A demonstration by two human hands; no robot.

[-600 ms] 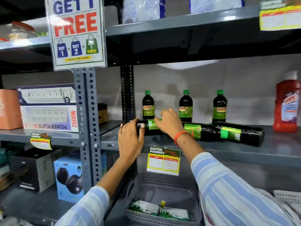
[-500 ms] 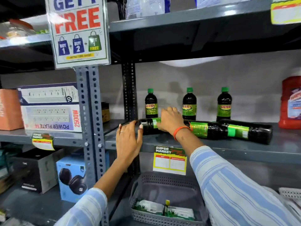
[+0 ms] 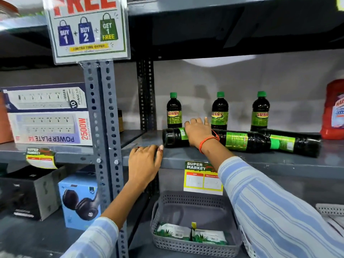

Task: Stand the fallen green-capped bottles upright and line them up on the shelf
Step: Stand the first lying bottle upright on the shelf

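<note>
Right hand (image 3: 198, 132) grips leftmost fallen bottle (image 3: 174, 137), mid-frame on shelf (image 3: 242, 161) | left hand (image 3: 144, 164) flat, fingers spread, on shelf edge | two more bottles (image 3: 270, 143) lie right | three upright bottles (image 3: 219, 110) behind

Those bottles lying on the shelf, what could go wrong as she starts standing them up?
The fallen bottles lie near the front edge of the shelf, so one could roll off. The right hand lies over the leftmost one; swinging it upright might knock the standing bottles just behind. The left hand rests on the shelf edge, not steadying anything.
</note>
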